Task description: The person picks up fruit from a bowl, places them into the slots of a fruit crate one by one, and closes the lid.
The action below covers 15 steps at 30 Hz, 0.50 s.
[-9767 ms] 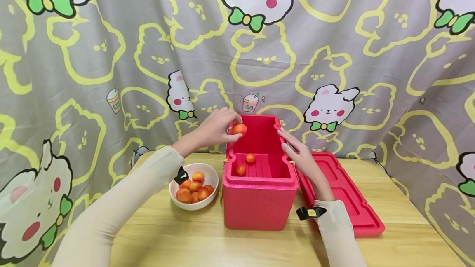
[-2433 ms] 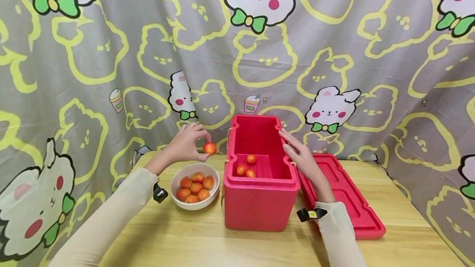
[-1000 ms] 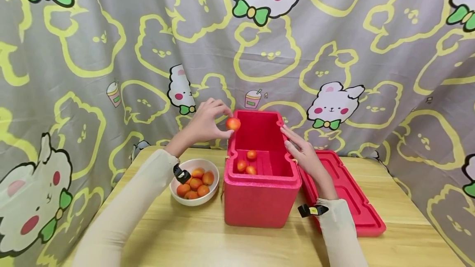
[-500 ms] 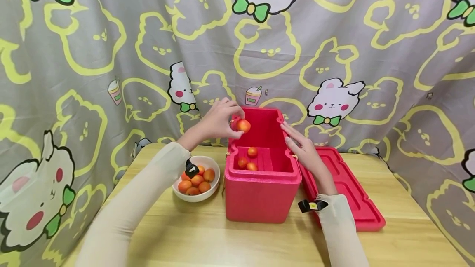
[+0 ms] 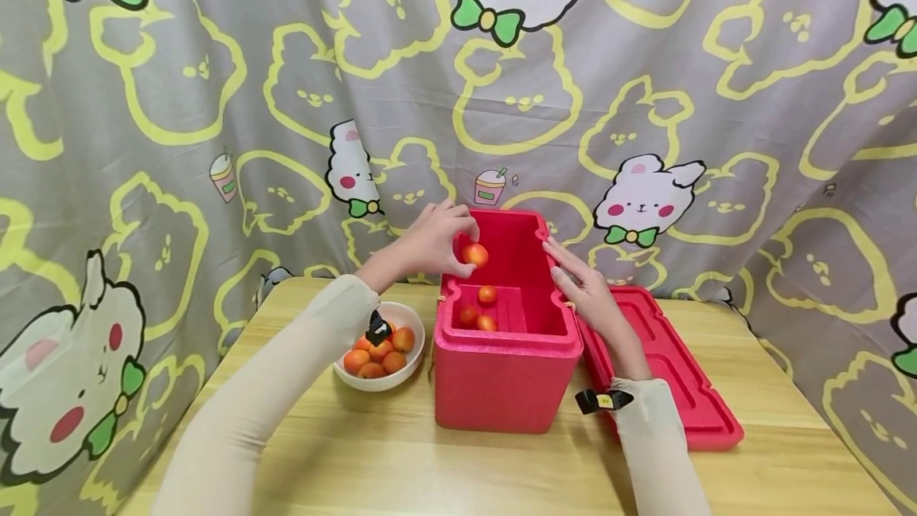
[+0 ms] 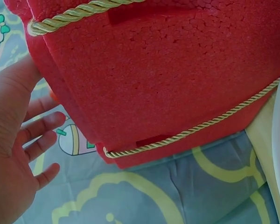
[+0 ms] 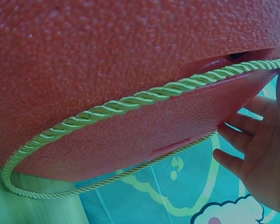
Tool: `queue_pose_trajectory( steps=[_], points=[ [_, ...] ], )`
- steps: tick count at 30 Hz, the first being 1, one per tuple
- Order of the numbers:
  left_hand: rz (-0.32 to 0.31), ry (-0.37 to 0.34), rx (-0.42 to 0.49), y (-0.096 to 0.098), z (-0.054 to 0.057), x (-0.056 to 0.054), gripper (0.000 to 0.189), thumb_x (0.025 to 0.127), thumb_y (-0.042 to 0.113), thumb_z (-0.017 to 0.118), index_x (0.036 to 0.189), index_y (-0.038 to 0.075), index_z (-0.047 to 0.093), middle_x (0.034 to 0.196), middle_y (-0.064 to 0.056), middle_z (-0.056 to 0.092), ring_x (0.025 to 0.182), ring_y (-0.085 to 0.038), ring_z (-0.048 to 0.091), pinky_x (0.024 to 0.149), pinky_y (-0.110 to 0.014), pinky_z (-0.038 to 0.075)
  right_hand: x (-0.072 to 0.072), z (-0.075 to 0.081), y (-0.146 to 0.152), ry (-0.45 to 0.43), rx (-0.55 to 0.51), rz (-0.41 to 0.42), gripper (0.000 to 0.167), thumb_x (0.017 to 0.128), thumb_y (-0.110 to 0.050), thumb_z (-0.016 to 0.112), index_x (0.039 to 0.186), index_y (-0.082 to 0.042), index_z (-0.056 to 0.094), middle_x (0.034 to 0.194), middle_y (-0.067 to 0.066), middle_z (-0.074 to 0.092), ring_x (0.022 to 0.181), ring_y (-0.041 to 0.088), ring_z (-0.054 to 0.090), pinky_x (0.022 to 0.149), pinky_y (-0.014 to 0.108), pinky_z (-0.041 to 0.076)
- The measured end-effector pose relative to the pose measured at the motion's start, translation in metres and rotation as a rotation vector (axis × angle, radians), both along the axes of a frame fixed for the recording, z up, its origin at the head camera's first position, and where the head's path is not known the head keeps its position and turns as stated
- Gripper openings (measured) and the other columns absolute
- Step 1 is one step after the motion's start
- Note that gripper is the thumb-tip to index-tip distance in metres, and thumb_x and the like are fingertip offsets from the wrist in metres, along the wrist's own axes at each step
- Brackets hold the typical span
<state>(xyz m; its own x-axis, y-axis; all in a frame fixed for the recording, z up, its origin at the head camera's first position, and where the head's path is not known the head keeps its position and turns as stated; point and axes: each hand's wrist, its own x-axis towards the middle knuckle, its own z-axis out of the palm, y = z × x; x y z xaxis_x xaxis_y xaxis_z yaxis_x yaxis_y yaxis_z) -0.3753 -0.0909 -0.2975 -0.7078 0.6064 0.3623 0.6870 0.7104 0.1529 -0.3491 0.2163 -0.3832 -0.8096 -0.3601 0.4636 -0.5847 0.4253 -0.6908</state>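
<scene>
Orange-red fruit (image 5: 476, 256) is pinched between the thumb and fingers of a person's left hand (image 5: 438, 242), over the open mouth of a red box (image 5: 497, 388), toward its left rim. The right hand (image 5: 591, 298) lies with fingers extended, grasping nothing, along the box's right rim. Three similar fruits (image 5: 487, 294) rest on the box floor, toward its left side. Left of the box, a white bowl (image 5: 381, 384) holds more fruit (image 5: 394, 362); right of it, a red lid (image 5: 679, 373) lies on the wooden surface (image 5: 344, 452). Gold cord (image 7: 154, 94) runs along the box's outer sides, and a cartoon-print curtain (image 5: 286, 181) hangs behind it.
</scene>
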Motion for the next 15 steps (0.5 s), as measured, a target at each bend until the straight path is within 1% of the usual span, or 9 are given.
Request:
queue_pose_trajectory(
  steps=[4, 5, 10, 12, 15],
  points=[
    [0.005, -0.014, -0.004, 0.0015, -0.0004, 0.0003, 0.033, 0.075, 0.035, 0.082, 0.098, 0.017, 0.067, 0.102, 0.002, 0.061, 0.103, -0.018, 0.049, 0.091, -0.041, 0.039, 0.0000, -0.0005, 0.0009, 0.003, -0.002, 0.000, 0.053, 0.105, -0.020, 0.053, 0.156, -0.018, 0.041, 0.166, 0.005, 0.033, 0.153, 0.029, 0.033, 0.105, 0.053, 0.046],
    [0.006, -0.015, -0.004, 0.0015, -0.0008, 0.0002, 0.033, 0.075, 0.035, 0.082, 0.098, 0.017, 0.067, 0.102, 0.002, 0.061, 0.103, -0.018, 0.049, 0.091, -0.041, 0.039, -0.0005, -0.0008, 0.0009, 0.006, -0.005, 0.003, 0.053, 0.104, -0.018, 0.053, 0.156, -0.018, 0.041, 0.166, 0.006, 0.034, 0.153, 0.031, 0.033, 0.105, 0.055, 0.045],
    [0.020, -0.028, -0.004, 0.0007, -0.0034, -0.0001, 0.033, 0.075, 0.035, 0.082, 0.099, 0.017, 0.067, 0.103, 0.002, 0.062, 0.105, -0.018, 0.049, 0.092, -0.041, 0.040, -0.0017, -0.0023, 0.0004, 0.005, -0.014, 0.009, 0.055, 0.103, -0.010, 0.053, 0.156, -0.018, 0.042, 0.166, 0.006, 0.034, 0.153, 0.032, 0.032, 0.103, 0.054, 0.047],
    [0.027, -0.035, -0.006, 0.0006, -0.0042, -0.0002, 0.037, 0.075, 0.036, 0.082, 0.104, 0.018, 0.066, 0.105, 0.001, 0.061, 0.106, -0.018, 0.049, 0.093, -0.042, 0.040, -0.0017, -0.0028, 0.0004, 0.001, -0.018, 0.009, 0.055, 0.103, -0.011, 0.054, 0.156, -0.019, 0.042, 0.166, 0.005, 0.034, 0.153, 0.031, 0.032, 0.102, 0.054, 0.047],
    [0.037, -0.048, -0.009, 0.0007, -0.0049, -0.0003, 0.048, 0.075, 0.038, 0.083, 0.114, 0.018, 0.064, 0.108, 0.001, 0.060, 0.108, -0.017, 0.049, 0.095, -0.043, 0.039, -0.0010, -0.0026, 0.0003, 0.000, -0.018, 0.007, 0.054, 0.103, -0.018, 0.054, 0.156, -0.021, 0.042, 0.166, 0.003, 0.034, 0.153, 0.030, 0.033, 0.102, 0.053, 0.048]
  ],
)
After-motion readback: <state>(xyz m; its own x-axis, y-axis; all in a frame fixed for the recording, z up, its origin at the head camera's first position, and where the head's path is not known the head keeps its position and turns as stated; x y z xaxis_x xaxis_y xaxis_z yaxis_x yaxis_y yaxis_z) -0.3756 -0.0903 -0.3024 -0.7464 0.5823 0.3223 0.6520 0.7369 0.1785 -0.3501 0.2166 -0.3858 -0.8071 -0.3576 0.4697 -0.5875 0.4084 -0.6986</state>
